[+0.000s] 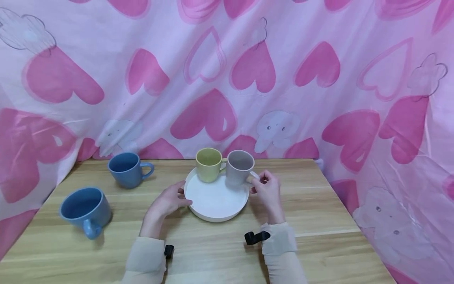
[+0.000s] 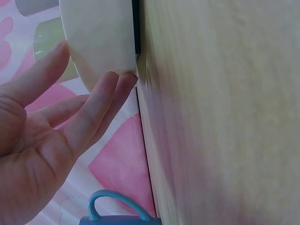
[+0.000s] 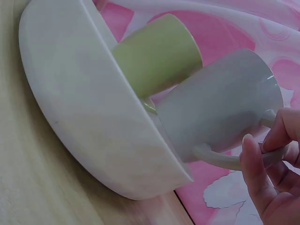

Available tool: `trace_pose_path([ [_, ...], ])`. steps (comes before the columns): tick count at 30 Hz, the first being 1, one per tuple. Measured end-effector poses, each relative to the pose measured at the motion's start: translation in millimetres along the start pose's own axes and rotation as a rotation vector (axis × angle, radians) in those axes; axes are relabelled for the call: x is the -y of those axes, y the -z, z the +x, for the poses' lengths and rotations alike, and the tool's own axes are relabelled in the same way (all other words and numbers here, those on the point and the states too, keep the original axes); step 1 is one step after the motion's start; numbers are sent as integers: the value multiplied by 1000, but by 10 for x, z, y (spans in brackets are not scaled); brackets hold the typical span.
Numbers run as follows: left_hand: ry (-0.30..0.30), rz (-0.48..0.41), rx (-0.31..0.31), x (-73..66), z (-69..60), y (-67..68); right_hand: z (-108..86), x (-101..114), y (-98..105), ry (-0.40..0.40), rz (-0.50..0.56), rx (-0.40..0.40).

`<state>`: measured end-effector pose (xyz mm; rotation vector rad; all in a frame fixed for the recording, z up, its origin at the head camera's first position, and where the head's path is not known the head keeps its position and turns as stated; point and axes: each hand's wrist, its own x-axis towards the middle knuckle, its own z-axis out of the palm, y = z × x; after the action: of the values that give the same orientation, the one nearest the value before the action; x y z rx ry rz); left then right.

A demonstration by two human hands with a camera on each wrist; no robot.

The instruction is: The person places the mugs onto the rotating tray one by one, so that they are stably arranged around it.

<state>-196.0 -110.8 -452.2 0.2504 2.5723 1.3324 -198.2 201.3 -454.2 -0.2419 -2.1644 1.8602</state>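
A round white tray (image 1: pixel 213 205) holds a green mug (image 1: pixel 208 167) at its back left and a grey mug (image 1: pixel 238 169) at its back right. The right hand (image 1: pixel 267 193) pinches the grey mug's handle between thumb and fingers; in the right wrist view this hand (image 3: pixel 276 168) grips the handle of the tilted-looking grey mug (image 3: pixel 220 103). At the tray's left side, the left hand (image 1: pixel 170 201) touches the rim with its thumb and fingers. In the left wrist view the fingers of the left hand (image 2: pixel 51 122) rest on the tray's outer wall (image 2: pixel 101 42), fairly straight.
Two blue mugs stand on the wooden table (image 1: pixel 198 252) at the left: one farther back (image 1: pixel 128 171), its handle pointing right, and one nearer (image 1: pixel 88 209), its handle toward the front. A pink heart-patterned cloth (image 1: pixel 253 71) hangs behind and at the sides.
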Motion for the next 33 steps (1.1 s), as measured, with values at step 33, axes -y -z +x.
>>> trace_pose_path([
  [33, 35, 12, 26, -16, -8, -15, -7, -225, -196, -31, 30, 9],
])
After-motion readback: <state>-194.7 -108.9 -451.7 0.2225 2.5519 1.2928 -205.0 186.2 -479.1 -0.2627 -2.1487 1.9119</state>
